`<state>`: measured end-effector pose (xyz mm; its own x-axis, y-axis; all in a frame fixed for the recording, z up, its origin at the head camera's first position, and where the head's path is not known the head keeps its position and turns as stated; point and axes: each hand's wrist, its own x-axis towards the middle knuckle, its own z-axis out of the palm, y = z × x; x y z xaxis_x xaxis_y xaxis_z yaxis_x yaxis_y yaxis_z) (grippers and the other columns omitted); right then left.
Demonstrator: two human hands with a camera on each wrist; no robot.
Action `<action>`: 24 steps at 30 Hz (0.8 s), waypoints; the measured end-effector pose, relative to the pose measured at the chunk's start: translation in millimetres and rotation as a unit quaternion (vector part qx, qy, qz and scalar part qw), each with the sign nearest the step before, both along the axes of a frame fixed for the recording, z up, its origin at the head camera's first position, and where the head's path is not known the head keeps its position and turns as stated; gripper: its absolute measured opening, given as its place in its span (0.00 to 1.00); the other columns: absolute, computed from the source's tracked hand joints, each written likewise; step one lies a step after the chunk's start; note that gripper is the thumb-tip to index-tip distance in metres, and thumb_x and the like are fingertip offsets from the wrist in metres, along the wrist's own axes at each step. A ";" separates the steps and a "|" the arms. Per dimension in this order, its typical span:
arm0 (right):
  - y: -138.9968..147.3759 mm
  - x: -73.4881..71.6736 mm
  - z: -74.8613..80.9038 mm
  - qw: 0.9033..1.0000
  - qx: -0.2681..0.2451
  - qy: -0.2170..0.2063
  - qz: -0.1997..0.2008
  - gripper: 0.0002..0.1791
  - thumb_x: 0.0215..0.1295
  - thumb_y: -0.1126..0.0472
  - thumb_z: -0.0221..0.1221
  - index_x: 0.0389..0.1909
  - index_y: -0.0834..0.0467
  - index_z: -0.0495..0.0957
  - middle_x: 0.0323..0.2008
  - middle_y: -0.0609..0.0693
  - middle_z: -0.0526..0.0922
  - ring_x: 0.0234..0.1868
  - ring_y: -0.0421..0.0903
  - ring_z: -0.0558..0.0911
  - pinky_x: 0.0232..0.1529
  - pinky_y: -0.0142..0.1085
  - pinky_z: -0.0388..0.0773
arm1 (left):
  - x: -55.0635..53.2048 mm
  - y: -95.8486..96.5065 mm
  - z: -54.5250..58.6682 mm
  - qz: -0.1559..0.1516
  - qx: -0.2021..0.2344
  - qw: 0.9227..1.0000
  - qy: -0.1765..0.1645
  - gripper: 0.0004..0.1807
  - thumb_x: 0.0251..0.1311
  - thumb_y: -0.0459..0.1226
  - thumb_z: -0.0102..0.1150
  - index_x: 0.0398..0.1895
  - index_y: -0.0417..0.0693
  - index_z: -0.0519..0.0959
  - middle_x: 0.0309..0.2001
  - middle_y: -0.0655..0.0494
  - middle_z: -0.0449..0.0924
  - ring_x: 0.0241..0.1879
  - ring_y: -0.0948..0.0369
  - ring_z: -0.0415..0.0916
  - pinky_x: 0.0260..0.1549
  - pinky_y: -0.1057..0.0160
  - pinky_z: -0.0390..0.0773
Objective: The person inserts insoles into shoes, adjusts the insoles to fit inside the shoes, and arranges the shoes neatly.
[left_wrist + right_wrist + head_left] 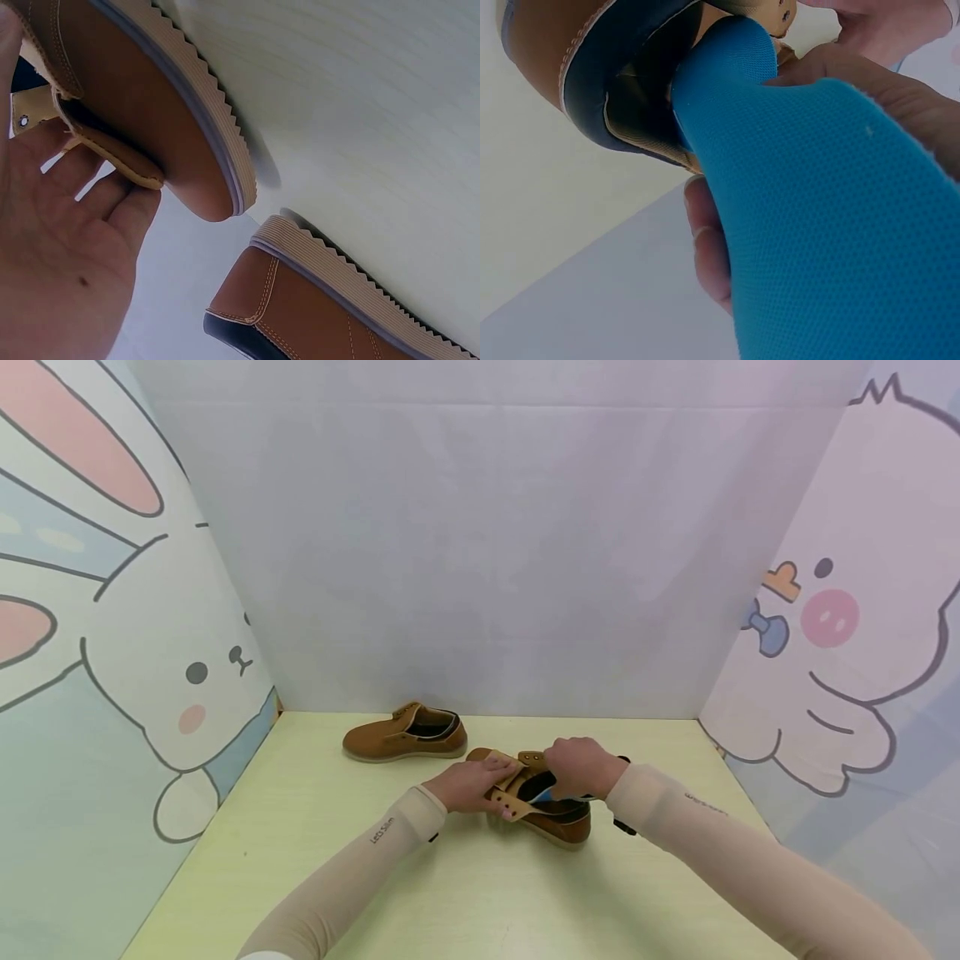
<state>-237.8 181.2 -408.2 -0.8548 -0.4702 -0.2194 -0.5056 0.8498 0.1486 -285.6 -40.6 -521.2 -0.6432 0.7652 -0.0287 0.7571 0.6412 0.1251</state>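
Note:
A brown shoe with a tan zigzag-edged sole sits at the middle of the table, its lace flaps spread apart. My left hand holds it by the tongue and flap; in the left wrist view, the fingers curl at the tongue. A blue textured insole is gripped by my right hand, thumb on one side and fingers on the other. One end of the insole lies inside the shoe's opening, while the rest sticks out past the dark heel collar. How far in that end reaches is hidden.
The matching brown shoe stands behind and to the left, toe pointing left, near the back wall. Pale walls enclose the light yellow table at the back and both sides, with cartoon figures on the side walls.

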 end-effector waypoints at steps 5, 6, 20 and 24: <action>-4.5 -1.5 -10.3 1.000 -0.010 -0.003 -0.016 0.16 0.56 0.51 0.75 0.30 0.56 0.80 0.24 0.46 0.76 0.22 0.42 0.75 0.28 0.39 0.79 | -1.5 -0.7 -1.4 -0.004 -0.003 1.000 0.002 0.53 0.58 0.71 0.53 0.81 0.56 0.56 0.78 0.54 0.56 0.71 0.52 0.64 0.58 0.54 0.75; -5.1 -1.6 -12.5 1.000 -0.016 -0.004 -0.020 0.16 0.56 0.51 0.75 0.30 0.56 0.80 0.24 0.46 0.75 0.22 0.42 0.75 0.28 0.39 0.79 | -1.8 -0.8 -1.6 -0.005 -0.002 1.000 0.002 0.53 0.58 0.71 0.53 0.81 0.56 0.55 0.78 0.54 0.55 0.71 0.52 0.64 0.58 0.54 0.75; -6.1 -6.4 -41.3 0.998 -0.053 0.019 -0.019 0.13 0.60 0.57 0.72 0.24 0.55 0.77 0.20 0.46 0.73 0.19 0.41 0.70 0.23 0.37 0.71 | -2.5 -1.7 -0.8 -0.005 0.014 1.000 -0.005 0.52 0.59 0.70 0.54 0.81 0.55 0.56 0.78 0.53 0.56 0.70 0.51 0.66 0.57 0.53 0.76; -8.3 -8.3 -47.7 0.998 -0.063 0.025 -0.017 0.09 0.61 0.57 0.71 0.30 0.57 0.81 0.24 0.47 0.78 0.22 0.42 0.74 0.26 0.38 0.77 | -2.3 -1.8 -0.1 -0.004 0.015 1.000 -0.011 0.52 0.60 0.69 0.55 0.81 0.55 0.56 0.78 0.53 0.56 0.71 0.52 0.64 0.58 0.53 0.75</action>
